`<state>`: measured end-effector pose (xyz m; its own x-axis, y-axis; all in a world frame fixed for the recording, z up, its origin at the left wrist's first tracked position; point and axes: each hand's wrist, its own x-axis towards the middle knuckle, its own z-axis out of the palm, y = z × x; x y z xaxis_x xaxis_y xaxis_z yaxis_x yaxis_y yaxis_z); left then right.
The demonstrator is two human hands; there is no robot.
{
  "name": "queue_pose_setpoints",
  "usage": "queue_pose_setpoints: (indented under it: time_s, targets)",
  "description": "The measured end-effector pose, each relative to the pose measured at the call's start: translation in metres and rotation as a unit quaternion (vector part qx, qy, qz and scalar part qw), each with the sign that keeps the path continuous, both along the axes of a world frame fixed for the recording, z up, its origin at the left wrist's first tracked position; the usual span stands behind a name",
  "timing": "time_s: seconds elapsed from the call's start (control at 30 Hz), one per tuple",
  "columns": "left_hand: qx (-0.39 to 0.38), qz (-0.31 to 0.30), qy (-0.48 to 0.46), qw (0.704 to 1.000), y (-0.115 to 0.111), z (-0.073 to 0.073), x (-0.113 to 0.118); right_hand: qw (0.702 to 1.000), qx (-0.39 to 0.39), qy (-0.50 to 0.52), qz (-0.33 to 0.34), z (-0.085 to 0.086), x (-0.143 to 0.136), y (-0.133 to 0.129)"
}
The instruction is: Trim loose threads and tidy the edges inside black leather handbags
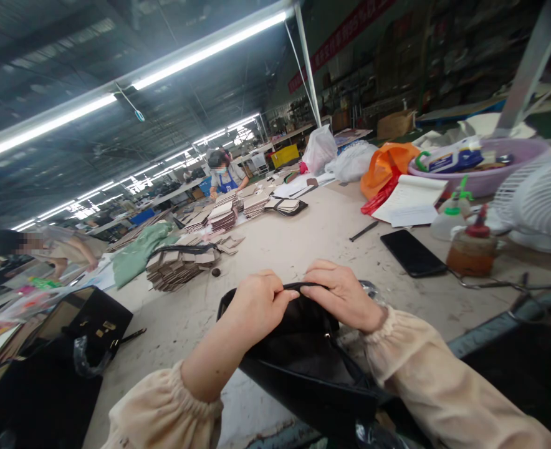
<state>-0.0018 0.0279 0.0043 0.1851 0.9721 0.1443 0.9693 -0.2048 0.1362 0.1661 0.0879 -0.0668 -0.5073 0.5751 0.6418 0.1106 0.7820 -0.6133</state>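
Note:
A black handbag (298, 355) lies at the near edge of the worktable, its mouth turned up toward me and its dark lining showing. My left hand (259, 305) pinches the far rim of the bag between thumb and fingers. Close beside it, my right hand (343, 293) grips the same rim, thumb inside the opening and fingers over the outer side. A small shiny piece, perhaps a zipper pull, shows inside near the right. Clear plastic wrap sticks out by the right wrist and at the bag's lower end. The bag's outer far side is hidden.
Black bags with gold clasps (102, 330) stand at left. Stacks of cut pieces (177, 268) and green cloth (139, 252) lie beyond. At right are a phone (413, 252), glue bottle (472, 249), white fan (540, 199) and purple basin (528, 153). Two co-workers (229, 174) work farther off.

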Motion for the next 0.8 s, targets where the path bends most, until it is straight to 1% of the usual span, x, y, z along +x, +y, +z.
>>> queue_pose_setpoints:
  time_s: [0.13,0.23,0.33,0.5,0.8]
  targets:
    - [-0.048,-0.041,-0.003,0.998,-0.005,0.009,-0.012,1.000,-0.014,0.015,-0.005,-0.002,-0.002,0.000]
    - [-0.047,-0.058,-0.002,0.997,-0.008,0.013,-0.021,0.999,-0.020,0.022,-0.011,-0.002,-0.002,0.001]
    - [-0.035,-0.047,-0.002,0.998,-0.007,0.012,-0.026,0.999,-0.033,0.030,-0.019,-0.003,-0.003,0.001]
    - [-0.021,-0.030,-0.009,0.999,-0.005,0.009,-0.025,0.998,-0.054,0.035,-0.026,-0.001,-0.004,0.001]
    - [-0.033,-0.003,-0.031,0.999,-0.004,0.009,-0.023,0.996,-0.069,0.038,-0.029,0.000,-0.004,0.002]
